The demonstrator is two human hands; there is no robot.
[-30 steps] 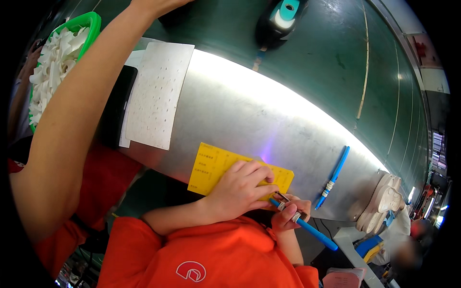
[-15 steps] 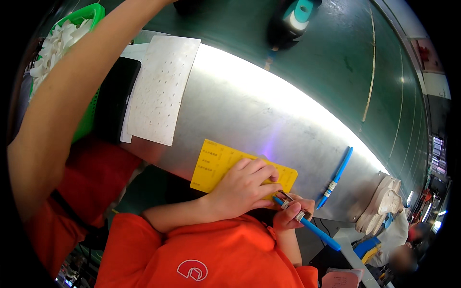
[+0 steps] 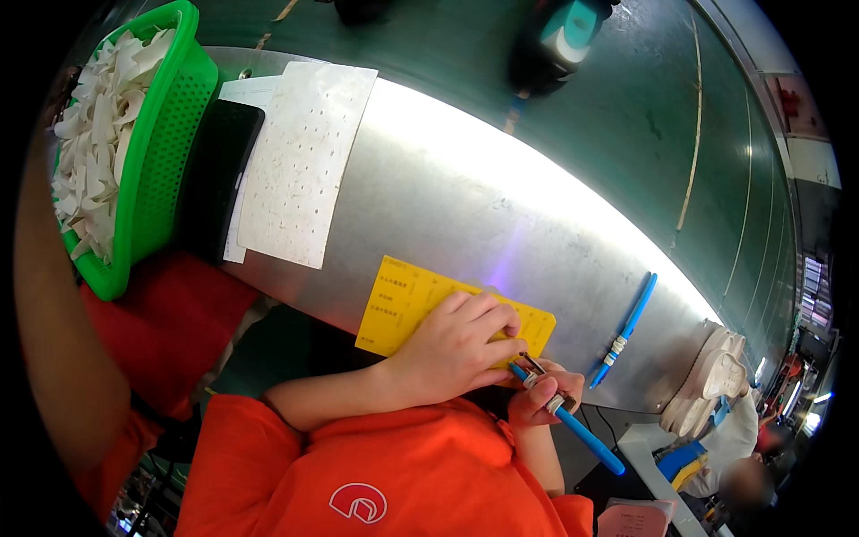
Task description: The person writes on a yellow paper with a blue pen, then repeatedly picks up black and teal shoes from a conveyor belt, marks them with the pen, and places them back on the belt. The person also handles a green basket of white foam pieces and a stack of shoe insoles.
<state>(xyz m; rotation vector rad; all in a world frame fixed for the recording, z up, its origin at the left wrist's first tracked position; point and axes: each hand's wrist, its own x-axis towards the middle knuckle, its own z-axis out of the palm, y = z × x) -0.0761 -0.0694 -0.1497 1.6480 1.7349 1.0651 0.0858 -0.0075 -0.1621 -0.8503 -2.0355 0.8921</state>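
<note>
My left hand (image 3: 458,345) lies over a yellow card (image 3: 394,304) with dark print, its fingers bent and holding the card at the near edge of the metal table. In my right hand (image 3: 546,394), close by the card's lower right corner, is a blue pen-like tool (image 3: 591,440) with a white-wrapped grip. Its tip end is beside my left fingers, and a small dark metal piece shows there; what it is I cannot make out. A similar blue pen-like tool (image 3: 634,320) with white wrapping lies on the table to the right.
On the metal table (image 3: 429,179) lie a perforated white sheet (image 3: 309,161) and a black flat object (image 3: 219,179). A green basket (image 3: 170,152) of white pieces stands left, beside another person's arm (image 3: 63,340). White shoes (image 3: 707,380) sit at the right end. Beyond is green surface (image 3: 626,152).
The other person's arm has drawn back to the left, uncovering the green basket. The outer end of my right hand's blue tool has shifted slightly left and down. My left hand stays on the card.
</note>
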